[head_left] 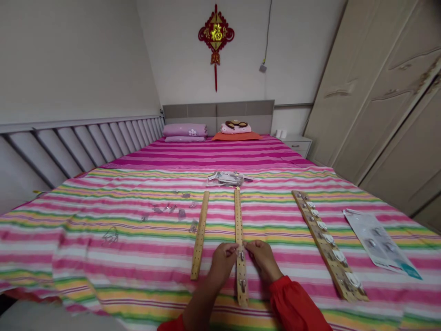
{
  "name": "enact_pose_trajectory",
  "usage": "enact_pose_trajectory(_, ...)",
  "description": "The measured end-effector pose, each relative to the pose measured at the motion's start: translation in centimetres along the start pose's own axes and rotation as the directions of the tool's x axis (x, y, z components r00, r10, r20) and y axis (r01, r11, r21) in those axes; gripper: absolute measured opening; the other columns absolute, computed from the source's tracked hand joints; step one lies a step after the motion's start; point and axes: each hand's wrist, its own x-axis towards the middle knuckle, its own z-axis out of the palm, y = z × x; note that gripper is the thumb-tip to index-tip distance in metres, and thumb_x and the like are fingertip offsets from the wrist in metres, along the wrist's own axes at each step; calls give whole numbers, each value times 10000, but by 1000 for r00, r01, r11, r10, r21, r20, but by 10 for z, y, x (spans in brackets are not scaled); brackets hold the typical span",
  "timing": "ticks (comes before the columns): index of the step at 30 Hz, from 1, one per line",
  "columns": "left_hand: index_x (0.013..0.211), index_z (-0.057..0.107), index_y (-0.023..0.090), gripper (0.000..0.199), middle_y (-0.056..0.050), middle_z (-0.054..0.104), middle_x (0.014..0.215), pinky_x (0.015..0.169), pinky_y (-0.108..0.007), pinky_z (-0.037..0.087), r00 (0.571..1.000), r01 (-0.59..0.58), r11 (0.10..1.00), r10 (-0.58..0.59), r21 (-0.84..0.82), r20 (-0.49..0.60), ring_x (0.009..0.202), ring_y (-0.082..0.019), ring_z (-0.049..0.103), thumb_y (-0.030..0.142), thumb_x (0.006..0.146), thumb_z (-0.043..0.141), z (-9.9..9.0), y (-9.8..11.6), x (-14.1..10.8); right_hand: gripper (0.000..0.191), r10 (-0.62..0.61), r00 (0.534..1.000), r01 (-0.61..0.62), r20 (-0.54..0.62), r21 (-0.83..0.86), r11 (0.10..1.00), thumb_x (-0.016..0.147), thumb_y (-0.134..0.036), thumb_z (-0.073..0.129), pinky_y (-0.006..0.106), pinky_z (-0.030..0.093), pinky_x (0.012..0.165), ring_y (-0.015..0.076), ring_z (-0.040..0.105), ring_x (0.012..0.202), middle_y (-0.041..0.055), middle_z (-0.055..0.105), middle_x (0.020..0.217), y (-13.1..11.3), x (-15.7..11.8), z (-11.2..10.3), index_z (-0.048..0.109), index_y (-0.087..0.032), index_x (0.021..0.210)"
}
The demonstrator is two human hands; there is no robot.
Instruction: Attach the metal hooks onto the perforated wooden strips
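A narrow wooden strip with rows of holes point(239, 220) lies lengthwise on the striped bed cover. My left hand point(223, 261) is at its left edge, thumb and fingertips pinched together. From the other side my right hand point(264, 258) reaches the same spot, its fingers also closed; whatever lies between the fingertips is too small to make out. Just below them a small metal fitting point(241, 255) sits on the strip. Another metal fitting point(242, 285) is nearer its front end. Left of my hands lies a second holed wooden strip point(200, 239).
A wider wooden board point(319, 230) carrying several white and metal fittings lies to the right, beside a clear blister pack point(381, 243). Small plastic bags point(181, 213) are scattered at left. More packaging point(227, 178) lies behind the strips. A bed rail point(79, 142) runs along the left.
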Motion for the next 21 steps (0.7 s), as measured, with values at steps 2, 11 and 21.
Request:
enact_pose_trajectory(2, 886, 714, 159, 292, -24, 655, 721, 664, -279, 480, 1000, 9, 1000, -9, -28, -12, 695, -163, 596, 311, 645, 651, -16, 8, 2, 467, 57, 998, -57, 26, 34, 998, 604, -548, 707, 229, 124, 339, 47, 221, 302, -91, 327, 304, -6, -5, -3, 436, -212, 426)
enact_pose_trajectory(11, 727, 635, 153, 316, -8, 615, 633, 609, -269, 456, 845, -73, 995, 29, -61, -534, 641, -162, 573, 411, 550, 677, -122, 26, 23, 437, 136, 991, -136, 13, 158, 978, 571, -556, 738, 220, 87, 338, 40, 231, 285, -75, 399, 317, -4, -9, -3, 517, -192, 475)
enact_pose_trajectory(21, 806, 668, 158, 215, -29, 656, 727, 673, -277, 474, 995, -81, 997, 81, 0, -65, 704, -165, 601, 328, 697, 597, -36, 31, -10, 425, 89, 993, -101, 79, 173, 980, 644, -509, 706, 224, 70, 359, 32, 192, 295, -98, 350, 338, -11, -16, -5, 474, -196, 475)
